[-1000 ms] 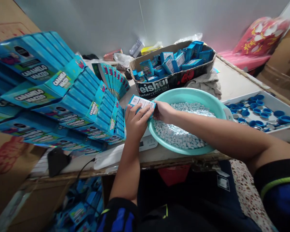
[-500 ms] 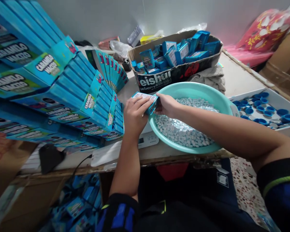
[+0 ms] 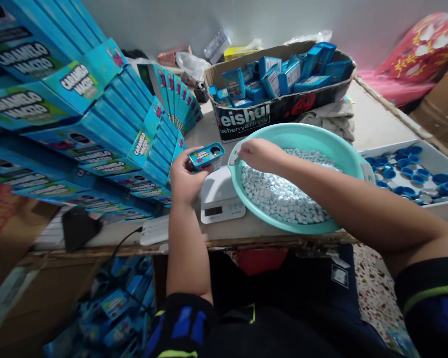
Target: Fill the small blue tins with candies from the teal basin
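My left hand [image 3: 185,175] is wrapped round a small blue candy box [image 3: 205,158], with its printed side tilted up and a dark round opening at its right end. White pieces show inside that opening. Over the left rim of the turquoise basin [image 3: 321,133], my right hand [image 3: 262,156] is closed, and whatever its fingers hold is hidden. Heaped in the basin are small white candies [image 3: 283,196]. Just below the box and left of the basin sits a white digital scale [image 3: 220,199].
Stacked blue display cartons [image 3: 97,124] rise at the left. Behind the basin is a black cardboard box [image 3: 242,124] filled with blue candy boxes. A white tray [image 3: 433,203] of blue caps and scoops lies to the right. Below the table edge are more blue boxes [image 3: 115,308].
My hands have parted. The left moved left with the candy box and turned its open end up; the right let go of the box and closed above the basin's rim.
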The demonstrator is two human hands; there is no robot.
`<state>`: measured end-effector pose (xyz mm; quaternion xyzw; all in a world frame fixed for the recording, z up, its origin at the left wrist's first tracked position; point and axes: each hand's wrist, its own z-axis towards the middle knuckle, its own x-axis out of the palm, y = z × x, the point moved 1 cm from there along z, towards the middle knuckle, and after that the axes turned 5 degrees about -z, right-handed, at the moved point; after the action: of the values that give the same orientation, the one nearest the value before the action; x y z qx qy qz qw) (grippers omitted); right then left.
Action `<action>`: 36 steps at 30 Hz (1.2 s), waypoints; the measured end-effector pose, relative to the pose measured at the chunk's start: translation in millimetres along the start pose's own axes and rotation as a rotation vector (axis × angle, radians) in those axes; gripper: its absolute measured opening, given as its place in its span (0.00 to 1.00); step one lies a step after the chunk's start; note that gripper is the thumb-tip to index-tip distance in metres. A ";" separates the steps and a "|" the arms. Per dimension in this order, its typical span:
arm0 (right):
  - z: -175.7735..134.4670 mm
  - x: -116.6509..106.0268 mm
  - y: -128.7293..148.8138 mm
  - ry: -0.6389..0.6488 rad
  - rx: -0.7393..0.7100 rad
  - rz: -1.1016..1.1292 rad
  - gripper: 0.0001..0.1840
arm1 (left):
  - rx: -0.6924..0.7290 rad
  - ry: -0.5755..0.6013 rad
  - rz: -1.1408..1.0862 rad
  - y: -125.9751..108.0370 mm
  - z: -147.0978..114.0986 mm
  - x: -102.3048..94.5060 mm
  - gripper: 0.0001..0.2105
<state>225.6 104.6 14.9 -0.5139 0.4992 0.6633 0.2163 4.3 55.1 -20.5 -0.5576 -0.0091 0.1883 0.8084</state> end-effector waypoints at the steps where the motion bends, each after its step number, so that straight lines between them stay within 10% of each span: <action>1: -0.5 -0.6 -1.5 0.051 -0.032 -0.098 0.14 | -0.083 0.031 -0.028 3.5 1.6 -3.0 0.28; 7: -3.8 -4.2 -5.0 0.298 -0.185 -0.211 0.09 | -0.224 0.157 -0.130 26.0 5.8 -14.7 0.29; 17: -10.2 -10.9 -8.0 0.347 -0.079 -0.258 0.12 | -0.218 0.256 -0.136 40.9 4.8 -18.1 0.30; 24: -12.4 -12.2 -6.9 0.330 -0.075 -0.278 0.09 | 0.078 0.024 -0.189 16.4 6.0 -6.8 0.25; 36: -18.2 -15.8 3.3 0.289 -0.083 -0.347 0.06 | 0.111 -0.190 -0.334 -2.1 -3.3 -6.9 0.19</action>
<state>237.4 90.7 31.0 -0.6903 0.4015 0.5554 0.2319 -0.7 49.4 -18.5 -0.4827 -0.1674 0.1037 0.8534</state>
